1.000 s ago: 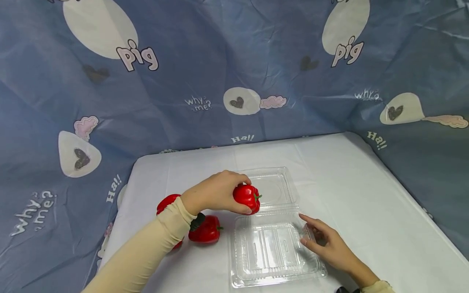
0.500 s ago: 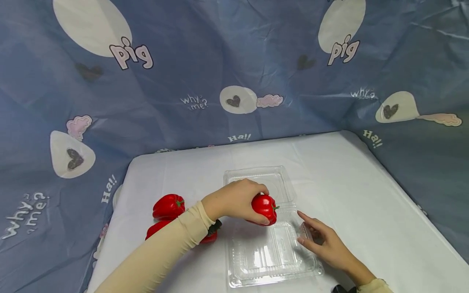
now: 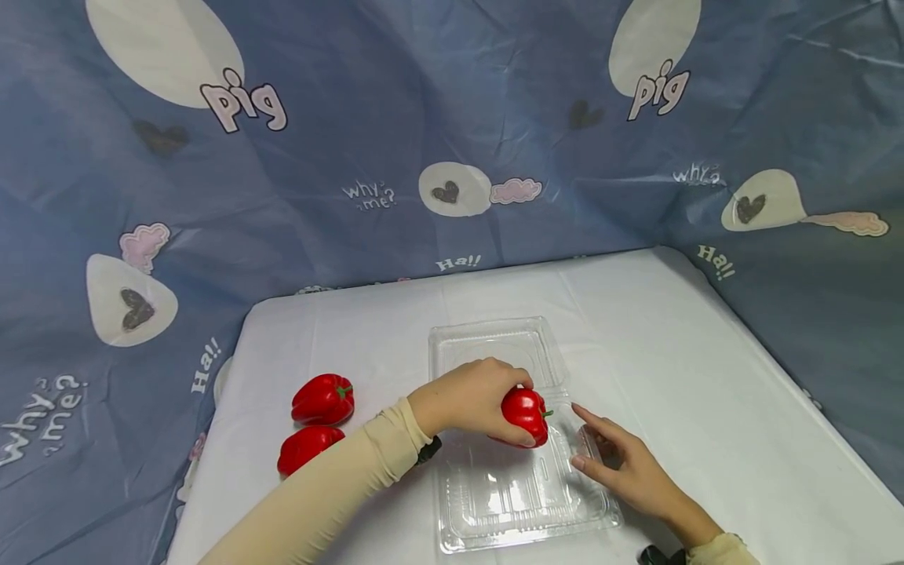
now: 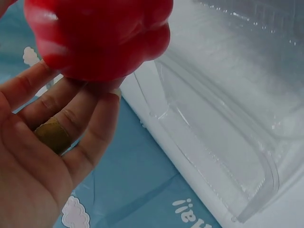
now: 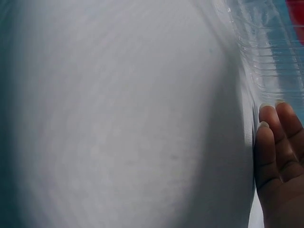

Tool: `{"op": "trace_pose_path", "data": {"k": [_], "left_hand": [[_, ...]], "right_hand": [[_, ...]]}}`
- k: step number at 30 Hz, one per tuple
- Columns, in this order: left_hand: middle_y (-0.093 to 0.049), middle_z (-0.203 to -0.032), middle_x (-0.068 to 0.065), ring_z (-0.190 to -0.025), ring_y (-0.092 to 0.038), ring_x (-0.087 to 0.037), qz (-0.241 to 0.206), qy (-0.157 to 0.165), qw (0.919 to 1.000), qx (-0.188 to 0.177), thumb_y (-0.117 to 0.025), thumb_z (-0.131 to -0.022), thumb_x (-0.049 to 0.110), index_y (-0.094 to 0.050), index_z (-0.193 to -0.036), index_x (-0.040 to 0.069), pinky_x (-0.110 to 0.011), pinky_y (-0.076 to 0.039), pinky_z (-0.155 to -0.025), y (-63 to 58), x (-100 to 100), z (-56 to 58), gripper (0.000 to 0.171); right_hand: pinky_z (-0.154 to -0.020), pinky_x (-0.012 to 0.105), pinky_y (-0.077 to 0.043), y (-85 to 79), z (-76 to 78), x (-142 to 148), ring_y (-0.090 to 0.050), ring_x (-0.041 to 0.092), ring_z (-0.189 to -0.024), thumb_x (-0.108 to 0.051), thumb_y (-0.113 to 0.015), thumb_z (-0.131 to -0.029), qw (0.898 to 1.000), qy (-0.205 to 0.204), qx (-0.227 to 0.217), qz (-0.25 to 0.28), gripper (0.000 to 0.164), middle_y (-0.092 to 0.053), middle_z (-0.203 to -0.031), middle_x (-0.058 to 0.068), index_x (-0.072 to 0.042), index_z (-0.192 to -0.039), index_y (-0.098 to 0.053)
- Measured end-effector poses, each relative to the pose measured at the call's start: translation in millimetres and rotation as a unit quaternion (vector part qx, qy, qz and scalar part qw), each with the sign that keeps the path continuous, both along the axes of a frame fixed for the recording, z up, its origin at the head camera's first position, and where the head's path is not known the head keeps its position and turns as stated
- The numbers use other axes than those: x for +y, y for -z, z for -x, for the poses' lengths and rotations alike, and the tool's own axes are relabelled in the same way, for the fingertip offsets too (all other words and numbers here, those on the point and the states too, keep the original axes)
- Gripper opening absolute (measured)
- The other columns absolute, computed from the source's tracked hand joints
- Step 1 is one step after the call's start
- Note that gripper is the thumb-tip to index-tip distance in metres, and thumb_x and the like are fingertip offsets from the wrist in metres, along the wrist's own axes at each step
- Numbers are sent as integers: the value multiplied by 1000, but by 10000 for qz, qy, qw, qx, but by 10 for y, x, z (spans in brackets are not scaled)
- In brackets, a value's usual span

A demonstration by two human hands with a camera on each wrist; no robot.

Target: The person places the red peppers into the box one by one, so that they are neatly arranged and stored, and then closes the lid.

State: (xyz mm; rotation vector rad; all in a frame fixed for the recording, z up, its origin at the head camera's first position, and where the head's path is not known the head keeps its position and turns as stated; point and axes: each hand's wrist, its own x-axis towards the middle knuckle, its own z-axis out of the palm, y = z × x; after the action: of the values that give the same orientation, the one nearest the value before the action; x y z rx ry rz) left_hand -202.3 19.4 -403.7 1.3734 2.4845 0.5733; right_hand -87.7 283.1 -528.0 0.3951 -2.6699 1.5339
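Note:
My left hand [image 3: 473, 400] grips a red bell pepper [image 3: 524, 416] with a green stem, over the clear plastic clamshell box [image 3: 459, 522]. In the left wrist view the fingers curl against the underside of the pepper [image 4: 99, 38]; a brownish band [image 4: 53, 135] wraps one finger. My right hand [image 3: 632, 471] stays at the box's right side, thumb and forefinger spread apart, fingers relaxed. The right wrist view has its fingertips [image 5: 268, 116] close to the ribbed wall of the box [image 5: 266, 61].
Two more red bell peppers, one farther back [image 3: 322, 399] and one nearer [image 3: 304, 447], lie on the white-covered table [image 3: 671, 337] left of the box. The box's lid [image 3: 452, 337] lies opened backwards. A printed blue curtain [image 3: 395, 102] hangs behind.
My left hand has carried the pepper rightward and toward me, over the box's base. The right hand has barely moved. The pepper nearest the box is now hidden behind my left forearm.

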Motion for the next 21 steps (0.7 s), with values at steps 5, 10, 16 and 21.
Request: {"op": "trace_pose_path", "data": {"k": [5,10,16,21], "left_hand": [[-65,-91,11,-83,-58,-5,-79,83,9999,-31,-81,-74,50,-67,-110,16,-13,-49,-65,49,49,-22,51],[-65,-90,10,-83,-58,-5,-51,169,9998,71,-80,-75,51,-67,-110,15,-12,-48,-65,124,118,-53,52],[-64,-89,9,-80,-57,-4,17,271,9991,322,-79,-76,53,-67,-108,14,-11,-47,-64,261,200,-101,52],[-60,-86,9,-73,-55,-1,94,231,9974,670,-78,-74,56,-67,-104,15,-12,-47,-62,337,240,-131,52]], "right_hand": [[-77,29,-52,-2,3,-2,-60,27,-92,-14,-78,-86,10000,-26,-10,49,74,-62,-112,10,-12,-151,-42],[-82,28,-52,41,10,36,-60,21,-102,-23,-79,-86,9998,16,-99,-147,77,-61,-119,4,-21,-152,-40],[-87,27,-50,86,15,67,-59,18,-106,-29,-77,-88,9998,-55,-139,-166,77,-61,-119,2,-26,-154,-37],[-90,25,-49,92,28,65,-60,18,-109,-29,-76,-89,9997,-92,-197,-133,78,-61,-120,2,-26,-154,-36]]}}
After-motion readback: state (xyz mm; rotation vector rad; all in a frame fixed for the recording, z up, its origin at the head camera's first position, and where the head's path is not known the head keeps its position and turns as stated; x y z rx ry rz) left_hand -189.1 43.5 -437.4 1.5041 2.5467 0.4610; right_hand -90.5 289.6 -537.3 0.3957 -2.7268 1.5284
